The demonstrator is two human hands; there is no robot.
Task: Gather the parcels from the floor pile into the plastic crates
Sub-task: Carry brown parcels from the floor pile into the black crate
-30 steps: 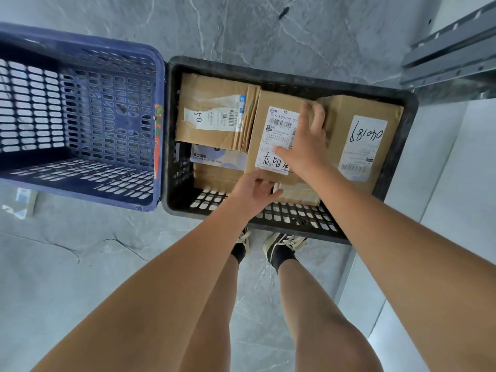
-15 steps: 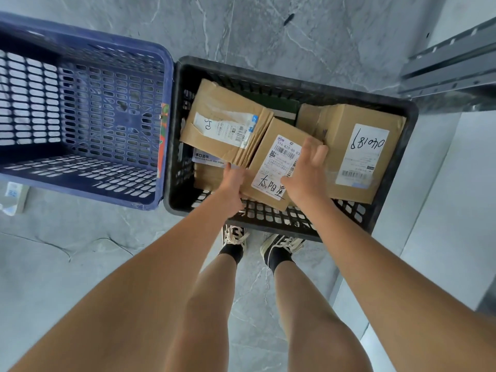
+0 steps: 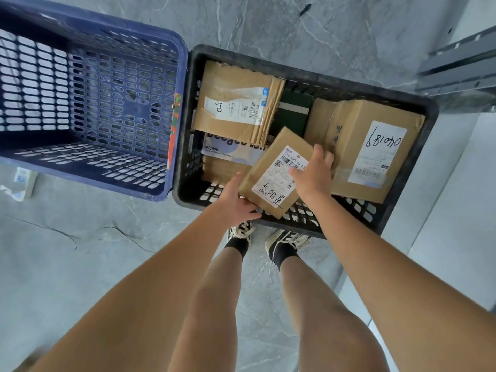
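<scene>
From the head camera I look straight down into a black plastic crate (image 3: 300, 73) standing on grey marbled floor (image 3: 80, 251), with a blue plastic crate (image 3: 171, 108) touching its left wall. My left hand (image 3: 236, 204) grips the near left corner of a small cardboard parcel (image 3: 271, 170), thumb along its side and fingers curled beneath. My right hand (image 3: 314, 174) is clasped over the parcel's far right edge, fingers wrapped round it and partly covering its white shipping label (image 3: 276, 181), which carries handwritten characters. The parcel is tilted, inside the black crate near its front wall, resting over other packages. To its right stands a larger cardboard box (image 3: 357, 146) with a handwritten number on its label. At the back left lies a flat creased cardboard parcel (image 3: 236, 100), over a printed wet-wipes pack (image 3: 228, 150). Between them a dark green item (image 3: 292, 114) shows. My two sneakers (image 3: 287, 241) stand just in front of the crate.
</scene>
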